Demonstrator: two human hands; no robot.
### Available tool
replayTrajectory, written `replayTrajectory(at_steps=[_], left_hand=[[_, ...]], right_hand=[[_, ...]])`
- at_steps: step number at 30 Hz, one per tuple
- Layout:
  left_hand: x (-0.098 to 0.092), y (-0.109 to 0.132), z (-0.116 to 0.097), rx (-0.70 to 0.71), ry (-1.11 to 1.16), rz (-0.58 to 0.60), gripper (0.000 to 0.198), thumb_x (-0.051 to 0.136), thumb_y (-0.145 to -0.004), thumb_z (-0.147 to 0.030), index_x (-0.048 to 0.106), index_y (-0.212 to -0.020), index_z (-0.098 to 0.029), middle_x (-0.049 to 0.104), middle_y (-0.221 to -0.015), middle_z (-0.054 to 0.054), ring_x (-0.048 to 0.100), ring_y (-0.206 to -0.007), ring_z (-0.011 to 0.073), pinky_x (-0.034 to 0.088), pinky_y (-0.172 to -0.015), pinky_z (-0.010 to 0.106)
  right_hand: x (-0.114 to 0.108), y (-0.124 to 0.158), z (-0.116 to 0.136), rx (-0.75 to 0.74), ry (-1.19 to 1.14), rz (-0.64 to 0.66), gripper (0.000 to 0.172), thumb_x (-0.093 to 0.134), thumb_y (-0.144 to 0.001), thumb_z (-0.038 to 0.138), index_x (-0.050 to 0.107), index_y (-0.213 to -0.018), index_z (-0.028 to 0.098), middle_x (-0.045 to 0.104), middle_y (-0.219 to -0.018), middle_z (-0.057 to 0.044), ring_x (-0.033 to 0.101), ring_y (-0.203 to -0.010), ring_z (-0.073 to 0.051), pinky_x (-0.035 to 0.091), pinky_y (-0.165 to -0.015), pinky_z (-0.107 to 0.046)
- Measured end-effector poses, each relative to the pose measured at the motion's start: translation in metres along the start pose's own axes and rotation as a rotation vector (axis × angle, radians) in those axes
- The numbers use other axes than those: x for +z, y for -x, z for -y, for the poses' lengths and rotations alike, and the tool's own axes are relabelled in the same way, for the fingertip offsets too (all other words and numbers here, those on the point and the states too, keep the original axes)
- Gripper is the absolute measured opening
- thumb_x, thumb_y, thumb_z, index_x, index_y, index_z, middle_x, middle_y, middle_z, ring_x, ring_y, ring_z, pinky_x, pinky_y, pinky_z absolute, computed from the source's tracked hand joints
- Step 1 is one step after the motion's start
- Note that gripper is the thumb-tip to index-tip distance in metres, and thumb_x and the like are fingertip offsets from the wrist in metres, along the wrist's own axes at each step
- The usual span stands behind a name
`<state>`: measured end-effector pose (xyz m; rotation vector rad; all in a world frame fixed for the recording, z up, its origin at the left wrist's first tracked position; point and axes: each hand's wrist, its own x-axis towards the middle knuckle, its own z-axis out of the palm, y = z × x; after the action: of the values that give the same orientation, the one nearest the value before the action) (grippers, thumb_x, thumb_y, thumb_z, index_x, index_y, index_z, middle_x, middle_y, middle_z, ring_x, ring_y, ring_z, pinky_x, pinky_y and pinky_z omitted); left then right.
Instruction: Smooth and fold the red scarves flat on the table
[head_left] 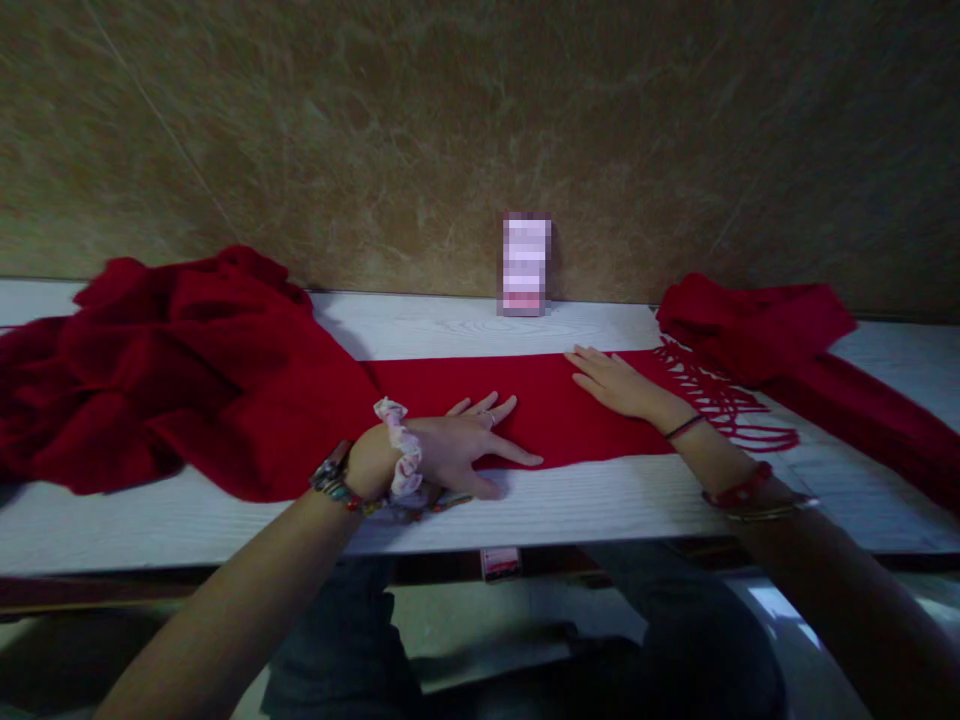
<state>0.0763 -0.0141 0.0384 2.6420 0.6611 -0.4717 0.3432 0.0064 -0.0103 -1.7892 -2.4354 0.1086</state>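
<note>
A red scarf [532,390] lies along the white wood-grain tabletop, its middle part spread flat in a strip. On its front edge my left hand [457,450] rests with fingers spread, a ring on one finger and a scrunchie round the wrist. My right hand [611,385] lies palm down on the strip further right, fingers stretched out. Beyond that hand the scarf ends in a loose fringe [720,400]. To the left the red cloth is heaped in thick, crumpled folds. Neither hand grips anything.
Another red cloth [757,330] lies folded at the right, running off toward the edge. A blurred-out phone-like rectangle [525,265] stands against the brown marbled wall [420,130] behind the table [600,500]. Below the front edge are a small box-like item [500,564] and my legs.
</note>
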Motion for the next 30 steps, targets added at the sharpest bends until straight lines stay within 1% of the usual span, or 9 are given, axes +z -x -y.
replayTrajectory(at_steps=[2,4,7,11,15,18,21,27,30], left_hand=[[-0.003,0.000,0.000,0.002,0.013,0.012,0.055,0.061,-0.076,-0.041,0.042,-0.128,-0.042,-0.006,-0.149,0.004,-0.007,-0.132,0.0383,0.007,-0.103,0.058],[-0.005,0.000,0.001,0.003,0.030,0.021,0.053,0.059,-0.076,-0.043,0.042,-0.127,-0.043,-0.007,-0.149,0.002,-0.007,-0.133,0.0376,0.006,-0.104,0.057],[-0.007,0.000,0.004,0.011,0.055,0.033,0.051,0.058,-0.077,-0.044,0.043,-0.126,-0.043,-0.007,-0.149,0.000,-0.007,-0.133,0.0365,0.006,-0.104,0.056],[-0.006,0.000,0.009,0.013,0.065,0.026,0.049,0.059,-0.077,-0.043,0.046,-0.125,-0.041,-0.003,-0.149,0.000,-0.005,-0.133,0.0361,0.010,-0.104,0.055],[-0.006,-0.002,0.018,0.043,0.068,-0.036,0.040,0.056,-0.081,-0.040,0.054,-0.120,-0.035,0.012,-0.149,-0.001,0.009,-0.135,0.0304,0.018,-0.107,0.045],[-0.009,-0.004,0.021,0.050,0.033,-0.136,0.037,0.049,-0.085,-0.032,0.054,-0.121,-0.026,0.028,-0.145,0.003,0.026,-0.132,0.0202,0.023,-0.107,0.032],[-0.012,-0.007,0.021,0.014,-0.007,-0.187,0.039,0.047,-0.086,-0.027,0.051,-0.124,-0.019,0.037,-0.140,0.006,0.036,-0.126,0.0157,0.027,-0.104,0.026],[-0.010,-0.012,0.023,-0.005,-0.072,-0.228,0.041,0.044,-0.087,-0.027,0.048,-0.127,-0.019,0.040,-0.138,0.005,0.036,-0.125,0.0141,0.026,-0.105,0.025],[-0.005,-0.013,0.024,-0.189,-0.084,-0.291,0.052,0.042,-0.087,-0.041,0.035,-0.136,-0.025,0.026,-0.145,0.006,0.024,-0.132,0.0237,0.025,-0.105,0.043]], right_hand=[[0.001,0.000,-0.011,0.043,-0.009,-0.061,0.049,0.028,-0.091,0.035,0.035,-0.136,0.018,0.031,-0.143,-0.012,0.026,-0.132,-0.026,0.025,-0.104,-0.052],[0.002,0.001,-0.014,-0.005,-0.049,-0.116,0.050,0.028,-0.090,0.038,0.036,-0.135,0.018,0.032,-0.143,-0.011,0.027,-0.132,-0.024,0.026,-0.106,-0.048],[0.000,0.003,-0.003,-0.120,-0.120,-0.132,0.052,0.029,-0.090,0.041,0.037,-0.135,0.016,0.033,-0.142,-0.011,0.027,-0.132,-0.021,0.025,-0.108,-0.042],[-0.005,0.008,0.017,-0.268,-0.177,-0.098,0.054,0.034,-0.088,0.045,0.037,-0.135,0.019,0.033,-0.143,-0.009,0.023,-0.134,-0.020,0.022,-0.109,-0.042],[-0.004,0.010,0.020,-0.347,-0.172,0.004,0.049,0.037,-0.087,0.047,0.040,-0.132,0.029,0.035,-0.142,-0.003,0.025,-0.133,-0.022,0.019,-0.107,-0.051],[0.001,0.007,0.009,-0.275,-0.140,-0.026,0.047,0.036,-0.088,0.044,0.042,-0.132,0.027,0.039,-0.140,-0.006,0.030,-0.131,-0.022,0.022,-0.106,-0.052],[0.005,0.004,-0.002,-0.237,-0.139,-0.067,0.048,0.037,-0.088,0.043,0.042,-0.132,0.024,0.041,-0.138,-0.007,0.034,-0.129,-0.022,0.027,-0.105,-0.050],[-0.003,0.009,0.006,-0.272,-0.180,-0.108,0.051,0.039,-0.087,0.044,0.039,-0.134,0.024,0.040,-0.139,-0.007,0.033,-0.129,-0.021,0.026,-0.106,-0.047],[-0.006,0.012,0.018,-0.359,-0.195,-0.074,0.051,0.039,-0.087,0.046,0.036,-0.135,0.029,0.035,-0.142,-0.003,0.028,-0.132,-0.020,0.022,-0.108,-0.047]])
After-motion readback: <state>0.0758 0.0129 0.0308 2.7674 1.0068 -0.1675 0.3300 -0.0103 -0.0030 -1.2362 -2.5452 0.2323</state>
